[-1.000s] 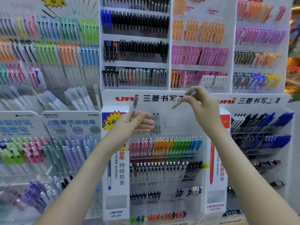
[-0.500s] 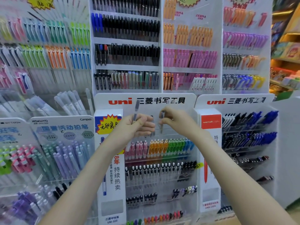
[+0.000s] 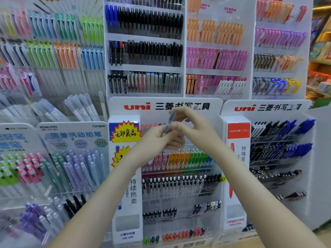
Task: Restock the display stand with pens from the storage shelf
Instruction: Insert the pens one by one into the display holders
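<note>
Left hand (image 3: 157,140) grips grey pen (image 3: 169,122) upright — held as ready stock; right hand (image 3: 195,127), at its three o'clock, pinches the top, presumably for the display stand (image 3: 116,110).

A bright shop aisle under even, white light. White wall racks (image 3: 143,37) fill the back, tier above tier, stocked in bands of black, orange, pink and green. Low at the left stands a pale blue-headed Kokuyo stand (image 3: 71,134); at the right, a white stand with a red uni logo (image 3: 265,107) holds dark and blue stock. At the far right edge, orange-yellow side shelves (image 3: 320,67) carry blurred, colourful goods in warmer light. A tan strip (image 3: 259,242) shows at the bottom right; floor or ledge, unclear.
</note>
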A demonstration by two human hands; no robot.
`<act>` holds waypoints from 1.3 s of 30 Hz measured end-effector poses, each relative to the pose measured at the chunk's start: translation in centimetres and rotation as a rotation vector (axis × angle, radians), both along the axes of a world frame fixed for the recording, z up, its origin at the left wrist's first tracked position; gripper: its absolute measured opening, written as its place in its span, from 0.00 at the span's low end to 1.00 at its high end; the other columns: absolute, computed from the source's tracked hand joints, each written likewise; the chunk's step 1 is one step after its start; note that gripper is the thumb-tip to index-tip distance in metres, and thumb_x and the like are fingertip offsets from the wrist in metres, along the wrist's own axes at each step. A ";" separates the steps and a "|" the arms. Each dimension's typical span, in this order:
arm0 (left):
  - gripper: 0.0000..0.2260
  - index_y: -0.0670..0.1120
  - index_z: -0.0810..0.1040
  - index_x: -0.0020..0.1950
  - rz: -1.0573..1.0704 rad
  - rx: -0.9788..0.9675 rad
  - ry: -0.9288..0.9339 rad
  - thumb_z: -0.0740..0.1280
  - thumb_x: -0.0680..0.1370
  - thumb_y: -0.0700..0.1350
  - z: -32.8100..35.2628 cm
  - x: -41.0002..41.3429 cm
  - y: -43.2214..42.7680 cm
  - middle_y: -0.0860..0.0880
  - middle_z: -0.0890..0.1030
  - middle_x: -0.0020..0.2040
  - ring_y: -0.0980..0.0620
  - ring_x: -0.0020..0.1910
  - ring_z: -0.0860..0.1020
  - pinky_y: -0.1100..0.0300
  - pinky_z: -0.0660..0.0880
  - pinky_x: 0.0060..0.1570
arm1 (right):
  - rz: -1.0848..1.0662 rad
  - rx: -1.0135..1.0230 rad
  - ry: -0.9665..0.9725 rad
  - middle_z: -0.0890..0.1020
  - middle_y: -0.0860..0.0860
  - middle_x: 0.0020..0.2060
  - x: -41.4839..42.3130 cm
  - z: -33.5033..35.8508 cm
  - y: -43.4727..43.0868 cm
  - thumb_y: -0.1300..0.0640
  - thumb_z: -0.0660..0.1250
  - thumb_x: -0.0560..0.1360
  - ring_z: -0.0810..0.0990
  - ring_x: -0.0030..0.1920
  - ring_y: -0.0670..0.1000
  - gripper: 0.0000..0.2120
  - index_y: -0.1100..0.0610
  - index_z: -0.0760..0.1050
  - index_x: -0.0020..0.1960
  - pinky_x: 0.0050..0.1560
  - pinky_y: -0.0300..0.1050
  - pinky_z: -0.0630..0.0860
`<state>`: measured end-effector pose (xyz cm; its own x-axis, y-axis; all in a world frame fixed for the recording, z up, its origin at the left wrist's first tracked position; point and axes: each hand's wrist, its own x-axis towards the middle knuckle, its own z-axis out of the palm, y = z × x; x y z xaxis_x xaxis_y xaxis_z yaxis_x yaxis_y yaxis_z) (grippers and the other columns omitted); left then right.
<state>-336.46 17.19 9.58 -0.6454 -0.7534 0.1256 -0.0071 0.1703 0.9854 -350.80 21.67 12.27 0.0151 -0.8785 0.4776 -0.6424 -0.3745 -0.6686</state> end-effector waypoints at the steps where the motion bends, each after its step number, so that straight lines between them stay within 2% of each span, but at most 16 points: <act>1: 0.09 0.43 0.79 0.50 -0.007 -0.044 -0.034 0.61 0.81 0.45 0.2 -0.3 0.1 0.45 0.85 0.45 0.52 0.45 0.84 0.61 0.80 0.47 | 0.017 0.014 -0.011 0.79 0.46 0.44 0.3 0.3 0.3 0.60 0.67 0.76 0.75 0.46 0.41 0.07 0.53 0.75 0.53 0.48 0.29 0.69; 4: 0.06 0.47 0.79 0.52 -0.012 -0.164 -0.095 0.63 0.80 0.46 1.0 -0.9 0.3 0.48 0.84 0.46 0.55 0.45 0.83 0.62 0.80 0.49 | 0.041 0.027 -0.157 0.79 0.49 0.40 0.0 1.3 1.0 0.63 0.65 0.76 0.77 0.42 0.45 0.05 0.54 0.76 0.47 0.46 0.38 0.75; 8: 0.12 0.49 0.77 0.58 0.252 -0.612 -0.237 0.67 0.77 0.52 1.0 -1.0 -0.8 0.53 0.81 0.51 0.57 0.47 0.80 0.63 0.77 0.49 | -0.047 -0.131 -0.445 0.79 0.47 0.40 -2.9 3.4 2.0 0.64 0.61 0.78 0.78 0.40 0.42 0.05 0.56 0.74 0.49 0.45 0.36 0.76; 11: 0.13 0.43 0.79 0.60 0.423 -1.078 -0.249 0.69 0.77 0.46 0.0 -1.8 -2.1 0.48 0.82 0.54 0.52 0.53 0.79 0.55 0.76 0.56 | -0.209 -0.279 -0.433 0.79 0.49 0.41 -5.4 4.0 2.4 0.64 0.60 0.79 0.79 0.42 0.45 0.05 0.56 0.72 0.52 0.47 0.39 0.77; 14: 0.12 0.41 0.82 0.53 0.495 -1.287 -0.311 0.75 0.72 0.45 -1.0 -3.5 -3.2 0.46 0.85 0.48 0.47 0.48 0.82 0.52 0.75 0.54 | -0.263 -0.267 -0.292 0.78 0.55 0.44 -6.5 3.1 2.0 0.65 0.61 0.79 0.80 0.46 0.52 0.06 0.56 0.70 0.52 0.50 0.47 0.79; 18: 0.04 0.43 0.83 0.44 0.401 -1.305 -0.370 0.74 0.72 0.42 -1.7 -4.7 -4.3 0.47 0.84 0.36 0.46 0.36 0.81 0.53 0.76 0.46 | -0.195 -0.027 0.066 0.80 0.52 0.47 -6.7 1.4 1.0 0.62 0.62 0.78 0.79 0.49 0.49 0.07 0.51 0.73 0.50 0.53 0.49 0.76; 21: 0.05 0.43 0.83 0.45 0.263 -1.300 -0.449 0.75 0.70 0.38 -1.2 -4.8 -5.1 0.45 0.82 0.35 0.44 0.36 0.78 0.51 0.78 0.37 | -0.127 0.143 0.162 0.81 0.47 0.44 -6.4 0.7 0.1 0.63 0.60 0.78 0.79 0.48 0.45 0.08 0.51 0.74 0.50 0.55 0.49 0.75; 24: 0.04 0.41 0.82 0.45 0.241 -1.323 -0.440 0.73 0.73 0.41 -0.6 -4.6 -5.4 0.44 0.81 0.34 0.43 0.34 0.78 0.49 0.77 0.32 | -0.122 0.186 0.217 0.82 0.43 0.44 -6.0 0.1 -0.9 0.54 0.61 0.76 0.80 0.49 0.46 0.06 0.43 0.74 0.49 0.54 0.54 0.76; 25: 0.06 0.41 0.81 0.45 0.264 -1.324 -0.432 0.73 0.73 0.43 -0.7 -4.6 -5.4 0.44 0.81 0.33 0.43 0.33 0.78 0.50 0.77 0.30 | -0.120 0.184 0.198 0.82 0.43 0.44 -5.9 -0.2 -1.2 0.52 0.63 0.75 0.80 0.49 0.46 0.05 0.42 0.73 0.49 0.54 0.51 0.77; 27: 0.11 0.40 0.79 0.46 0.346 -1.328 -0.458 0.72 0.74 0.48 -0.7 -4.4 -5.1 0.45 0.80 0.31 0.44 0.30 0.78 0.52 0.76 0.28 | -0.108 0.161 0.111 0.82 0.46 0.44 -5.5 -0.6 -1.5 0.56 0.67 0.75 0.81 0.47 0.45 0.06 0.48 0.73 0.51 0.51 0.37 0.77; 29: 0.12 0.40 0.78 0.43 0.397 -1.342 -0.465 0.73 0.74 0.49 -0.8 -4.1 -4.8 0.46 0.78 0.29 0.46 0.27 0.76 0.53 0.75 0.28 | -0.128 0.108 0.056 0.83 0.50 0.43 -5.2 -0.8 -1.7 0.60 0.67 0.76 0.80 0.43 0.41 0.04 0.54 0.73 0.49 0.46 0.29 0.74; 32: 0.10 0.40 0.78 0.43 0.372 -1.275 -0.432 0.71 0.75 0.46 -0.6 -3.9 -4.5 0.44 0.79 0.33 0.44 0.33 0.77 0.50 0.75 0.33 | -0.155 0.058 0.006 0.83 0.49 0.42 -5.5 -0.7 -1.8 0.61 0.65 0.76 0.80 0.43 0.41 0.04 0.54 0.74 0.48 0.51 0.41 0.76; 33: 0.09 0.40 0.78 0.45 0.351 -1.248 -0.425 0.69 0.76 0.46 -0.4 -3.9 -4.3 0.43 0.80 0.36 0.43 0.37 0.78 0.50 0.76 0.36 | -0.154 0.060 -0.004 0.83 0.49 0.42 -5.6 -0.6 -1.7 0.62 0.64 0.77 0.80 0.43 0.40 0.05 0.54 0.75 0.49 0.51 0.40 0.75; 36: 0.11 0.38 0.77 0.50 0.327 -1.190 -0.418 0.66 0.78 0.46 0.4 -4.0 -4.0 0.41 0.81 0.42 0.42 0.43 0.78 0.51 0.75 0.42 | -0.124 0.075 0.002 0.82 0.49 0.43 -5.9 0.1 -1.1 0.66 0.61 0.77 0.78 0.41 0.34 0.07 0.58 0.74 0.51 0.46 0.27 0.72; 37: 0.11 0.38 0.77 0.51 0.331 -1.179 -0.409 0.66 0.79 0.46 0.8 -4.1 -4.0 0.41 0.81 0.43 0.43 0.44 0.78 0.51 0.76 0.43 | -0.120 0.089 0.018 0.81 0.48 0.43 -6.0 0.2 -1.0 0.67 0.60 0.78 0.78 0.41 0.34 0.08 0.58 0.74 0.52 0.46 0.27 0.72; 39: 0.10 0.38 0.76 0.51 0.342 -1.161 -0.382 0.65 0.79 0.46 1.4 -4.2 -4.1 0.41 0.81 0.43 0.44 0.44 0.78 0.51 0.76 0.42 | -0.117 0.130 0.049 0.81 0.46 0.43 -6.1 0.1 -0.9 0.66 0.60 0.78 0.79 0.44 0.37 0.09 0.55 0.74 0.51 0.51 0.35 0.75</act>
<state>-340.68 13.13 11.03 -0.5811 -0.4605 0.6711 -0.4712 0.8626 0.1839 -356.86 20.81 12.33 -0.0701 -0.9298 0.3614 -0.7093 -0.2083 -0.6734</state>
